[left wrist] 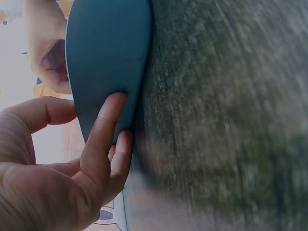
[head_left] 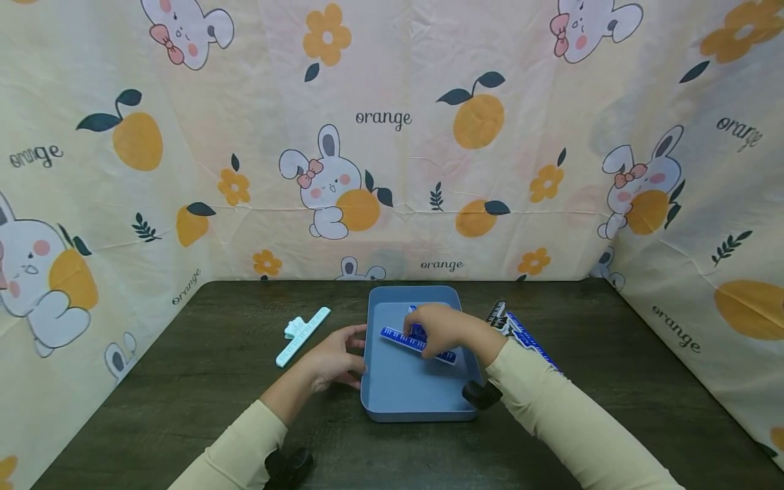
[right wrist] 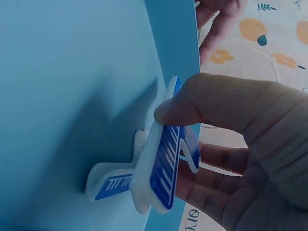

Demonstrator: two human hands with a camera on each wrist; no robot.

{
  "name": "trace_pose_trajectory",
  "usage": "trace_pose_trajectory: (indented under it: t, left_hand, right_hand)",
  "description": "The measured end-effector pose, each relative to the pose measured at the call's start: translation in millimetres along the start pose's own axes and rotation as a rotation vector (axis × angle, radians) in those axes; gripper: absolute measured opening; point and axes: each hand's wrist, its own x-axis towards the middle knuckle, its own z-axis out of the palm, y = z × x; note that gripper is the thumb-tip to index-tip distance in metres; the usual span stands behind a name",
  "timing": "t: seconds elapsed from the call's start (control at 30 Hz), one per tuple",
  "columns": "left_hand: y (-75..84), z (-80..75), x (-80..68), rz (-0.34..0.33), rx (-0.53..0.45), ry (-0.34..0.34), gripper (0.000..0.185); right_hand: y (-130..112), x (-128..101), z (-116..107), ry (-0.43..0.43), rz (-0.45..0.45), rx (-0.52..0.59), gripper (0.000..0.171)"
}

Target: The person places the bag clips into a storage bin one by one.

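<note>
A blue tray (head_left: 416,398) stands on the dark table. My left hand (head_left: 337,358) touches its left side, fingertips resting against the outer wall (left wrist: 108,53) in the left wrist view. Inside the tray, my right hand (head_left: 446,328) pinches a blue-and-white clip with ruler markings (right wrist: 166,154) between thumb and fingers, tilted above the tray floor. Another blue-and-white ruler clip (right wrist: 111,182) lies in the tray just behind it, partly hidden by the held clip and the hand.
Left of the tray lies a pale turquoise ruler clip (head_left: 303,338). To the right are a black ruler clip (head_left: 497,312) and a blue one (head_left: 531,341), partly covered by the right forearm. A printed cloth (head_left: 410,163) hangs behind and beside the table.
</note>
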Motion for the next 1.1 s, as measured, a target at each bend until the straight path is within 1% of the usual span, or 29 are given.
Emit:
trace_pose_trajectory:
  t: [0.2,0.37,0.53,0.67,0.87,1.1]
  left_hand:
    - [-0.5,-0.6,0.0,0.008,-0.006,-0.008,0.086]
    - [-0.9,-0.8,-0.3,0.011,0.001,-0.008,0.086]
    - [-1.7,-0.7,0.1,0.022,0.003,-0.01,0.086]
    - [-1.6,-0.6,0.3,0.023,0.006,-0.009,0.087]
    - [-0.3,-0.4,-0.9,0.024,0.008,-0.012,0.087]
    - [-0.6,-0.7,-1.6,0.037,-0.007,-0.034,0.086]
  right_hand:
    - [-7,3,3,-0.007,-0.013,-0.047,0.036]
    - [-14,5,5,-0.022,0.022,-0.079,0.037]
    - [-19,5,6,-0.046,0.059,-0.079,0.038]
    - [-21,5,4,-0.053,0.061,-0.062,0.038]
    - [-24,1,-1,-0.032,0.032,-0.037,0.038]
    - [-21,-5,-2,0.024,-0.052,-0.015,0.032]
